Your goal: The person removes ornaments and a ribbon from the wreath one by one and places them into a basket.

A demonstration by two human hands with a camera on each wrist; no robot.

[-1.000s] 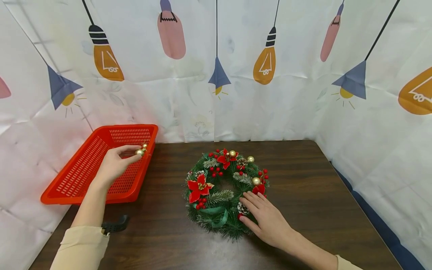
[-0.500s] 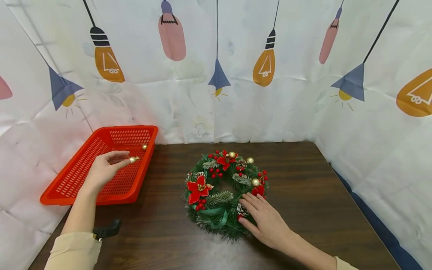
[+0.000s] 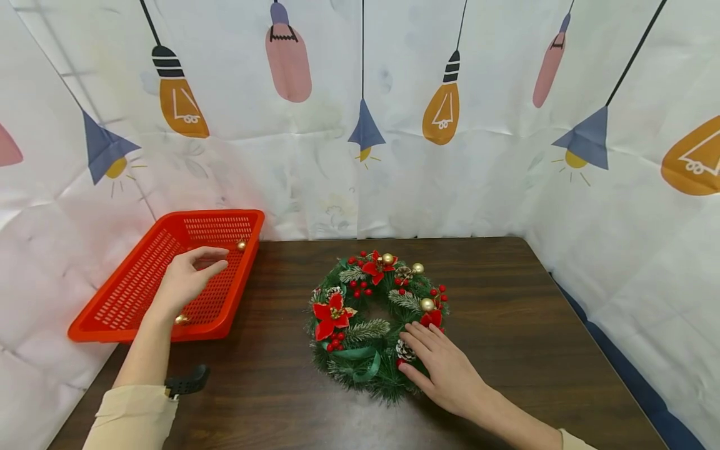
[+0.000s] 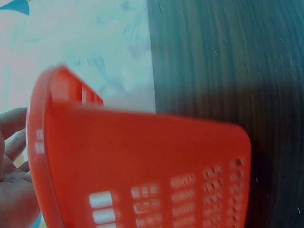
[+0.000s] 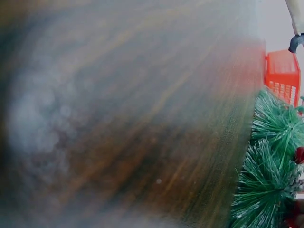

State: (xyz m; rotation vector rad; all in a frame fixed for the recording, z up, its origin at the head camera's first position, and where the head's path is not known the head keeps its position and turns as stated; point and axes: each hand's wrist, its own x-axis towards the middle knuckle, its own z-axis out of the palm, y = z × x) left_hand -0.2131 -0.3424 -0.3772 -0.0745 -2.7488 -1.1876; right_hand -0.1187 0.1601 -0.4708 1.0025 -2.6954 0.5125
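Observation:
Over the red basket point(image 3: 239, 300) my left hand point(image 3: 182, 281) hovers, thumb and fingers parted and nothing seen between them. One small gold ball ornament point(image 3: 241, 245) lies near the basket's far right corner, and a second gold ball point(image 3: 182, 319) lies close to the near side, beside my wrist. In the left wrist view, my left hand point(image 4: 16, 185) shows only partly behind the basket wall point(image 4: 118, 147). My right hand point(image 3: 447, 372) rests with outstretched fingers on the right side of a green wreath point(image 3: 365, 325), next to a frosted pinecone point(image 3: 404, 350).
Red poinsettias point(image 3: 331, 314), berries and several gold balls decorate the wreath. Both wreath and basket stand on a dark wooden table point(image 3: 270, 400). A white curtain point(image 3: 315, 187) printed with lamps hangs behind and at the sides.
The gold ball that my left hand pinched has been let go and now lies low in the basket. That hand moved left, then back right. My right hand stays put on the wreath.

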